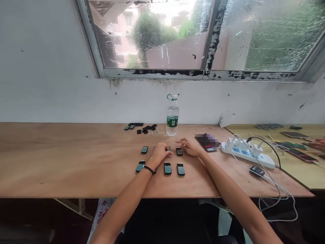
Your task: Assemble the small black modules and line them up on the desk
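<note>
Several small dark rectangular devices (167, 167) lie in two rows on the wooden table (63, 159). My left hand (159, 153) rests curled over one device in the far row, covering most of it; a black band is on that wrist. My right hand (189, 146) lies beside another far-row device (179, 151), fingers stretched toward the left and touching or nearly touching it. Neither hand lifts anything off the table.
A water bottle (172, 117) stands behind the rows, with more small dark parts (142, 128) to its left. A phone (207, 142) and a white power strip (247, 154) with cables lie to the right. Another person's hand (317, 144) is at the far right.
</note>
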`<state>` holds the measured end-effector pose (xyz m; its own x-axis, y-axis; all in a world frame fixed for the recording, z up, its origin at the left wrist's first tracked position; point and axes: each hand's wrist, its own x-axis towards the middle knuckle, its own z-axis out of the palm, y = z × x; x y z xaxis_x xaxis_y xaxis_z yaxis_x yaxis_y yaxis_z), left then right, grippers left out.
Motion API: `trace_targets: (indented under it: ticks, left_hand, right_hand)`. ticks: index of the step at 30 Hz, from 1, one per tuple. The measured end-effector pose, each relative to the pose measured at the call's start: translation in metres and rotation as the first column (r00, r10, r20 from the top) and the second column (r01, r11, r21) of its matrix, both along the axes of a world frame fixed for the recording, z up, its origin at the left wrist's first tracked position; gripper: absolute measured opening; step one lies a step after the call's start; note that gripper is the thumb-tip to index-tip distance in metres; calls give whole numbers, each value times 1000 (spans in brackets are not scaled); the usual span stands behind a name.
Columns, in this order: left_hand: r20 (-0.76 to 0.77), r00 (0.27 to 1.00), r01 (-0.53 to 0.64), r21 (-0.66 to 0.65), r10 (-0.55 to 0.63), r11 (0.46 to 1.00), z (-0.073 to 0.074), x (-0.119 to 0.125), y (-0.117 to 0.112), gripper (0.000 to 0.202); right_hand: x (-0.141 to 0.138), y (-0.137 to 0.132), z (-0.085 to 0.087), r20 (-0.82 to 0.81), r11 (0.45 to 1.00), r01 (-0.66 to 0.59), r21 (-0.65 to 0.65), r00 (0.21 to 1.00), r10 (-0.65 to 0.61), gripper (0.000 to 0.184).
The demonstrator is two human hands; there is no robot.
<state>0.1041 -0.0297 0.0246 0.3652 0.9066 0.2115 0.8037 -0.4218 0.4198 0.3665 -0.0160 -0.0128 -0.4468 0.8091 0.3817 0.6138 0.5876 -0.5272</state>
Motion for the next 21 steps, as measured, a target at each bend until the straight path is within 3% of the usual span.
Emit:
trace_targets:
  ticks: [4, 7, 10, 14, 18, 21]
  left_hand:
    - [-5, 1000, -10, 98, 11, 995, 9, 7, -10, 24]
    - [-4, 996, 94, 102, -94, 990, 16, 23, -21, 23]
    - [-65, 986, 157, 30, -154, 987, 17, 47, -28, 24]
    - [-157, 985, 74, 5, -72, 997, 13, 70, -24, 27]
    - [-146, 987, 75, 8, -73, 997, 9, 72, -16, 16]
    - [-101, 991, 93, 2, -92, 996, 7, 65, -13, 12]
  right_hand:
    - [-2, 2, -7, 11, 998, -69, 8, 998, 69, 51]
    - [0, 4, -6, 13, 997, -72, -2, 997, 72, 42]
    - [9, 4, -4, 13, 999, 14, -32, 1000, -14, 32]
    - [20, 2, -2, 82, 989, 143, -37, 987, -139, 24]
    - [19, 0, 0, 91, 991, 137, -3, 987, -136, 32]
    - [15, 0, 2, 133, 992, 124, -10, 984, -122, 27]
